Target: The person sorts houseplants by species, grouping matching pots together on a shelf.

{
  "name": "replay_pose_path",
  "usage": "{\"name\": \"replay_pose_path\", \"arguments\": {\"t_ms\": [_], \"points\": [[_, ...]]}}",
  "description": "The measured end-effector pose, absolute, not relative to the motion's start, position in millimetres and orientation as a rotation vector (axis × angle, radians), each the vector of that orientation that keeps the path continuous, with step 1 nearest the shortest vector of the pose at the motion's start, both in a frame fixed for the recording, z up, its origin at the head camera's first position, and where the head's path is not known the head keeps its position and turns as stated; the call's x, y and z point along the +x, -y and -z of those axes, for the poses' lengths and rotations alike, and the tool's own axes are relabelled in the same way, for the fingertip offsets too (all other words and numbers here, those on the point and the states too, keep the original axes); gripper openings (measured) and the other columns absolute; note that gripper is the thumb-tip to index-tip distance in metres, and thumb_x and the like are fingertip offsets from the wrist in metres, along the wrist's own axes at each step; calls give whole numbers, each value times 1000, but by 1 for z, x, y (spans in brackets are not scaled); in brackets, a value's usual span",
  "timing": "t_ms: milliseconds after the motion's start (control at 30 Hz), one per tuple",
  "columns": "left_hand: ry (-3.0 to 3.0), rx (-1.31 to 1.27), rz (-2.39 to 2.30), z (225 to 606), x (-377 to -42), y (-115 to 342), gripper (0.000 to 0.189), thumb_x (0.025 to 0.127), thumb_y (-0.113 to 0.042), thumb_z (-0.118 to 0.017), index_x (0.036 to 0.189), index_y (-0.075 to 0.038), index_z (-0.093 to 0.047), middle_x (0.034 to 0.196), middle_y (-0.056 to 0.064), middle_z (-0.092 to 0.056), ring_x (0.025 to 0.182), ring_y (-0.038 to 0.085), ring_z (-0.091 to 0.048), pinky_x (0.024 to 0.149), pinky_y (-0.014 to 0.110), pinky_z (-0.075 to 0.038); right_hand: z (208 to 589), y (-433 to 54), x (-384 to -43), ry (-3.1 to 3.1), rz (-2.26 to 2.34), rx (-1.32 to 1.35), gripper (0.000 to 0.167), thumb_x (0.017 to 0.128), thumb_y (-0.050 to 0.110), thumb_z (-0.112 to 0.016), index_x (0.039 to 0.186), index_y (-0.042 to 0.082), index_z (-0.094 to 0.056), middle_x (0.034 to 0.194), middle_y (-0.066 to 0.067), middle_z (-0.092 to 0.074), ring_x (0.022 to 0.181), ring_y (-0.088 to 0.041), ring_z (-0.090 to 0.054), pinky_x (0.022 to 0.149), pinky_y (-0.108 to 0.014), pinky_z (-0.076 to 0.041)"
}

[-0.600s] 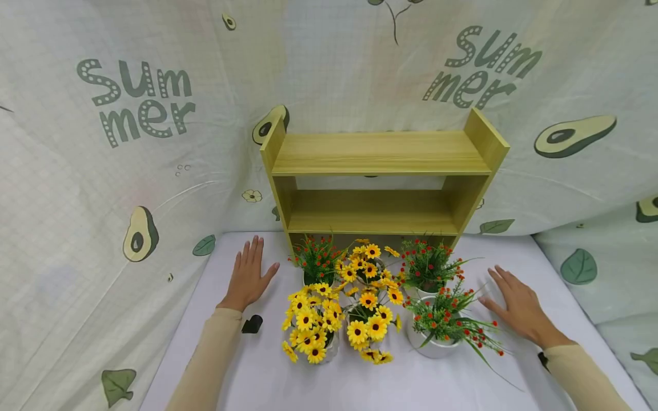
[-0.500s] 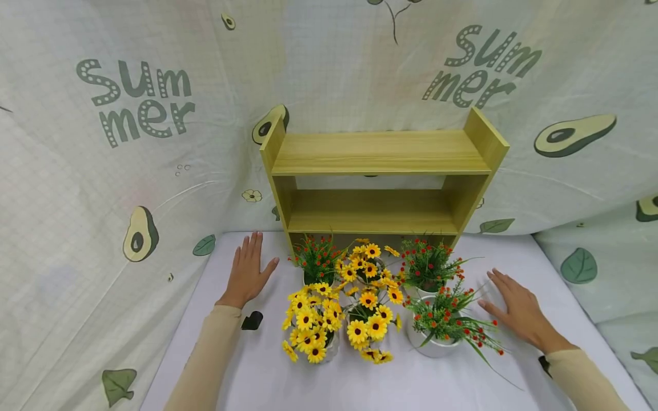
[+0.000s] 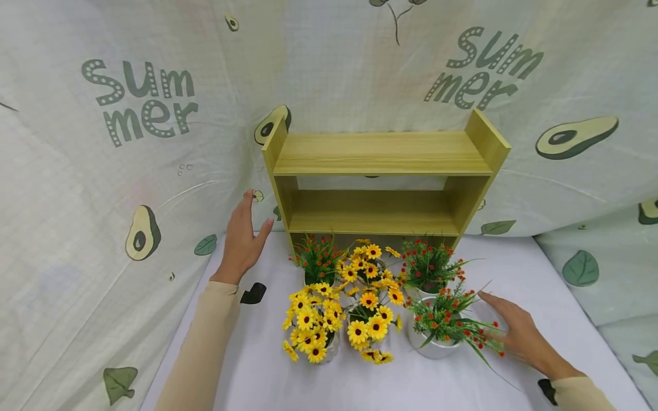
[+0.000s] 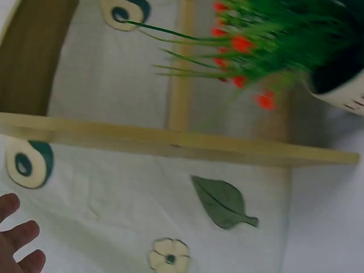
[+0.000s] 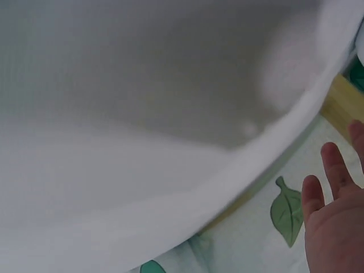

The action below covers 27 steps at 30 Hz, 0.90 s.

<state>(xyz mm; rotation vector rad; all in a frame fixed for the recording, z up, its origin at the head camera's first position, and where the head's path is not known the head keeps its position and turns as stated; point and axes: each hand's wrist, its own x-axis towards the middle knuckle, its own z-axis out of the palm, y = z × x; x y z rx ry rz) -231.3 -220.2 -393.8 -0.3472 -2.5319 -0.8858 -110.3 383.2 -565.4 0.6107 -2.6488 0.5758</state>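
Observation:
My left hand [image 3: 240, 242] is raised at the left of the wooden shelf [image 3: 380, 211], thumb spread, holding nothing; several of its fingertips show at the lower left of the left wrist view. My right hand [image 3: 519, 331] is beside the front-right white pot [image 3: 432, 347] with red flowers [image 3: 457, 319]. Its thumb side lies near the leaves, which partly cover it, and contact cannot be told. In the right wrist view the right hand [image 5: 335, 216] has its fingers apart. Yellow flowers [image 3: 308, 322] stand in pots at the front left and middle [image 3: 375, 328].
Behind these are more pots, with red flowers [image 3: 316, 260] at left, yellow ones [image 3: 367, 265] in the middle and red ones [image 3: 429, 265] at right. They stand before the shelf on the white tabletop [image 3: 380, 388]. A printed curtain [image 3: 169, 171] hangs around the table.
My left hand has lifted and moved away toward the curtain. My right hand has turned and come closer to the front-right pot. The pots and shelf stay put.

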Motion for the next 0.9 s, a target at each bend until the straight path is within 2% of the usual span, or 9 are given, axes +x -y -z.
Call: {"name": "replay_pose_path", "arguments": {"t_ms": [200, 400, 467, 667, 767, 900], "points": [[2371, -358, 1006, 362, -238, 203, 73, 108, -31, -57, 168, -6, -24, 172, 15, -30, 157, 37, -30, 125, 60, -24, 565, -371, -98, 2630, -675, 628, 102, 51, -1, -99, 145, 2, -59, 132, -18, -66, 123, 1, -48, 91, -35, -40], [2204, -397, 1096, 336, -248, 186, 67, 108, -27, -57, 165, -2, -31, 166, 13, -40, 146, 36, -43, 118, 55, -35, 564, -354, -88, 2587, -838, 630, 97, 52, 4, -101, 141, 1, -63, 128, -20, -69, 126, 15, -41, 101, -4, -26], [2153, -406, 1126, 328, -250, 181, 65, 108, -24, -58, 164, 0, -33, 164, 15, -43, 141, 38, -46, 115, 54, -39, 564, -348, -86, 2568, -900, 646, 93, 54, 4, -101, 139, -1, -64, 127, -21, -69, 127, 17, -41, 103, -1, -25], [2062, -401, 1170, 312, -256, 172, 58, 108, -17, -60, 160, 1, -41, 155, 18, -50, 130, 39, -54, 105, 53, -48, 564, -338, -80, 2490, -1224, 767, 87, 63, -9, -95, 142, -7, -59, 142, 4, -63, 127, 12, -52, 101, -5, -40], [2042, -380, 1192, 308, -258, 168, 55, 107, -14, -60, 158, 1, -45, 151, 19, -53, 125, 40, -57, 101, 53, -52, 565, -336, -79, 2434, -1363, 805, 85, 66, -15, -92, 142, -12, -56, 143, 12, -61, 124, 8, -59, 98, -8, -46], [2025, -346, 1207, 304, -259, 164, 50, 107, -11, -60, 155, -1, -49, 148, 19, -56, 121, 37, -62, 95, 51, -56, 564, -330, -77, 2445, -1366, 760, 85, 65, -12, -93, 141, -13, -56, 143, 22, -57, 123, 11, -57, 97, -6, -44]]}}
